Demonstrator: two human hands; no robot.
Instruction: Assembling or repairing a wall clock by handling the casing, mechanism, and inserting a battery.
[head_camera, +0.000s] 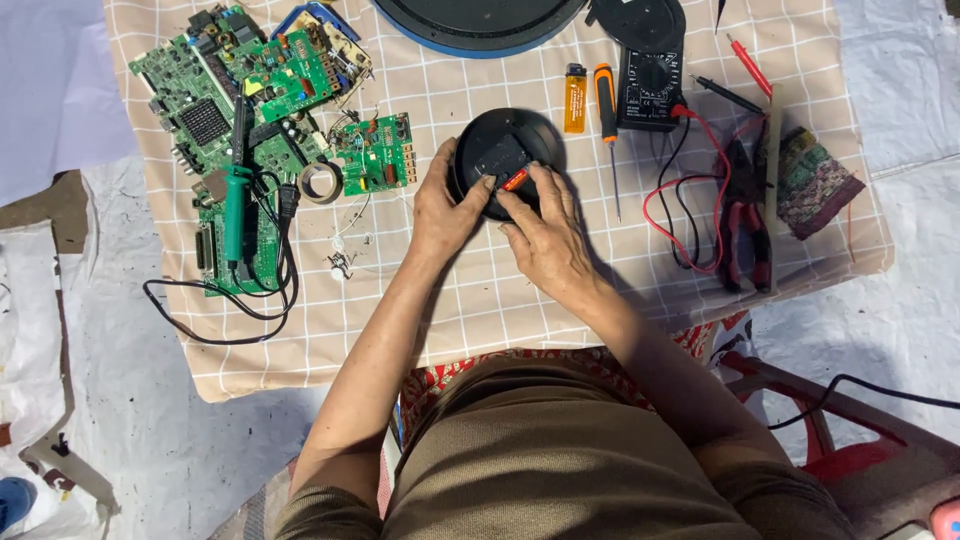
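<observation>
— so, how to seat that battery (514, 180) well?
— left hand (443, 210) curls on the black disc (505, 160), centre frame; right hand (545, 235) pinches the battery. keep it level, press gently, i'd say.
— counts?
— one disc, one battery, one lighter (574, 98), one screwdriver (606, 110), about three boards (245, 110) upper left.

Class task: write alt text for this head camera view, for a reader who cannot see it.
Two bare hands, left hand and right hand, hold a round black device on a checked cloth, pressing a small red and black battery at its open compartment. Green circuit boards lie to the left; a multimeter, screwdriver and pliers lie to the right.
</observation>
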